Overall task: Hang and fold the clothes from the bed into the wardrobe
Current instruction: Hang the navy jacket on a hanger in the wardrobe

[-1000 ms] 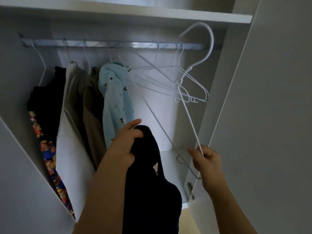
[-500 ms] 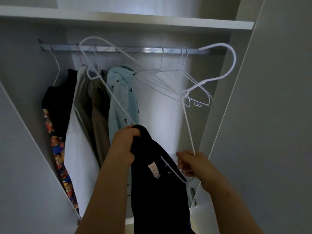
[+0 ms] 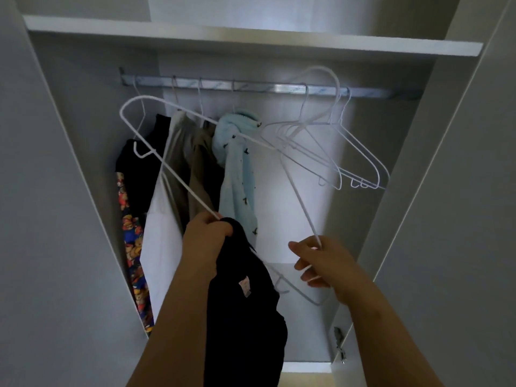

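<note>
1. Below wardrobe rail (image 3: 268, 88), dark garment (image 3: 245, 331) ran off frame bottom; hanger (image 3: 301, 201) partly hidden behind it;
2. left hand (image 3: 206, 241) gripped garment; right hand (image 3: 321, 263) pinched hanger wire;
3. hanger's top had swung left since earlier.

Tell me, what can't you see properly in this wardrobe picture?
Head view: the dark garment gripped by the left hand runs off the bottom edge, so its type is unclear.
Head view: the small pale label on it is too small to read.
Head view: part of the thin white wire hanger, held by the right hand, vanishes behind that garment.
Head view: the colourful cartoon-print cloth is partly covered by the hanging white garment.
</note>
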Available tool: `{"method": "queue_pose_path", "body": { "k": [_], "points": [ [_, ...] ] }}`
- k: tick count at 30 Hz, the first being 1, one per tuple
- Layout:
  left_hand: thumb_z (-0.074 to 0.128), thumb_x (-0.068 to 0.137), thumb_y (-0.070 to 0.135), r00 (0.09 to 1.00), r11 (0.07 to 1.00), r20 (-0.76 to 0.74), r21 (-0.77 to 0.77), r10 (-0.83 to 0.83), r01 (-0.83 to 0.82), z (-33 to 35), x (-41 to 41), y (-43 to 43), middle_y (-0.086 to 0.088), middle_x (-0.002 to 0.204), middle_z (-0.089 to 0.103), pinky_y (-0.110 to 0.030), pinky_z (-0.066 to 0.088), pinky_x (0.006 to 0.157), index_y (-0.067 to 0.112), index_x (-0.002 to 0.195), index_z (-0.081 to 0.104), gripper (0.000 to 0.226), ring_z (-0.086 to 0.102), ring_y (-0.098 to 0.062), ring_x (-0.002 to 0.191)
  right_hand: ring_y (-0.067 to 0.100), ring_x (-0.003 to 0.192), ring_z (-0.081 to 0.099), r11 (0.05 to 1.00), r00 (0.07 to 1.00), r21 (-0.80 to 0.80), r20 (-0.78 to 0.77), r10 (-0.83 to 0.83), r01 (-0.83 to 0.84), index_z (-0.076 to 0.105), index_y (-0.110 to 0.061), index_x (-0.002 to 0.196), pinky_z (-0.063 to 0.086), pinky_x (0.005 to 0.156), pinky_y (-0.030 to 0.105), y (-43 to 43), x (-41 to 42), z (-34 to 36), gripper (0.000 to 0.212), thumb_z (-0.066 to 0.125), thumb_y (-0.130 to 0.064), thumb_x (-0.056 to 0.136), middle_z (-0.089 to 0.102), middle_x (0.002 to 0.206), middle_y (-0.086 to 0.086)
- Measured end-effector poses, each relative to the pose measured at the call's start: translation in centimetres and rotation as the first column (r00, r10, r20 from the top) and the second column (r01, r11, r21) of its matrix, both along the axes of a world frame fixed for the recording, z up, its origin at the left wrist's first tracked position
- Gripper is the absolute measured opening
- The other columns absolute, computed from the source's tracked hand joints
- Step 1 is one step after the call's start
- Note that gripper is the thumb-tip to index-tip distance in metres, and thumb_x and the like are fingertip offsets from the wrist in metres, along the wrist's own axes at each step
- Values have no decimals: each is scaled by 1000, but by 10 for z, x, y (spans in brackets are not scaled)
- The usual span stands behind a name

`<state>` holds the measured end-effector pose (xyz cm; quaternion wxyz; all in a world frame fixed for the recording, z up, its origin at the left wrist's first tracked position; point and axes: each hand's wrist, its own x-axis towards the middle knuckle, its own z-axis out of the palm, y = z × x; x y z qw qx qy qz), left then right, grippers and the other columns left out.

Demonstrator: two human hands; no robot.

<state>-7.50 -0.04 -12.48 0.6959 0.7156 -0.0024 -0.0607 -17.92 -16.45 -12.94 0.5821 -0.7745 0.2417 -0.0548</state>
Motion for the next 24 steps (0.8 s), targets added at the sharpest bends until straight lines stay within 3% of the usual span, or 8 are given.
{"method": "queue_pose_path", "body": {
  "k": [5, 9, 11, 16, 20, 22, 24],
  "points": [
    [56, 76, 5, 981, 947, 193, 309, 33, -93, 0, 2, 15, 0, 72, 58, -22, 36, 54, 19, 71, 58, 15, 52, -11, 65, 10, 57, 60, 997, 995, -81, 94, 25, -17, 61, -24, 88, 54, 64, 24, 5, 10, 1, 14, 72, -25, 79, 66, 73, 1],
    [54, 80, 7, 981, 906, 193, 413, 9, -90, -4, 1, 22, 3, 70, 52, -21, 31, 51, 23, 67, 51, 21, 48, -10, 64, 8, 58, 63, 995, 988, 22, 125, 91, -94, 63, -25, 89, 54, 61, 19, 13, 17, 7, 12, 71, -27, 79, 67, 74, -1],
    [53, 81, 10, 982, 879, 187, 473, -28, -65, -7, 1, 25, 4, 73, 51, -20, 30, 51, 22, 71, 50, 16, 46, -7, 65, 7, 57, 64, 983, 972, 133, 216, 96, -127, 67, -24, 85, 55, 60, 19, 17, 18, 8, 3, 67, -22, 83, 69, 72, 0],
    [51, 83, 6, 989, 812, 106, 583, -105, 24, -20, 2, 31, 2, 72, 49, -20, 32, 52, 14, 76, 51, 11, 44, -9, 64, 6, 54, 60, 958, 909, 244, 414, 39, -152, 67, -20, 93, 53, 58, 19, 23, 25, 11, 12, 59, -12, 89, 68, 65, -2],
    [49, 85, 7, 998, 857, 30, 514, -51, 28, -31, -1, 38, 4, 75, 48, -24, 36, 56, 19, 75, 48, 16, 48, -13, 69, 7, 38, 40, 909, 880, 400, 466, -96, -113, 67, -12, 82, 39, 43, 18, 25, 29, 7, 18, 53, -17, 93, 48, 46, -1],
    [48, 85, 7, 998, 908, 2, 414, 65, -60, -34, 1, 44, -4, 79, 50, -28, 37, 56, 17, 83, 46, 9, 51, -19, 72, 4, 35, 34, 918, 872, 396, 461, -166, -34, 66, -9, 76, 35, 40, 16, 23, 30, 1, 25, 52, -19, 94, 41, 41, -4],
    [46, 85, 4, 976, 937, -30, 286, 215, -198, -34, 5, 50, -11, 80, 49, -35, 44, 67, 9, 87, 46, 6, 57, -35, 88, 3, 34, 33, 921, 868, 389, 445, -220, 34, 64, -8, 71, 34, 38, 14, 20, 29, -6, 29, 51, -20, 94, 38, 38, -6]
  ]
}}
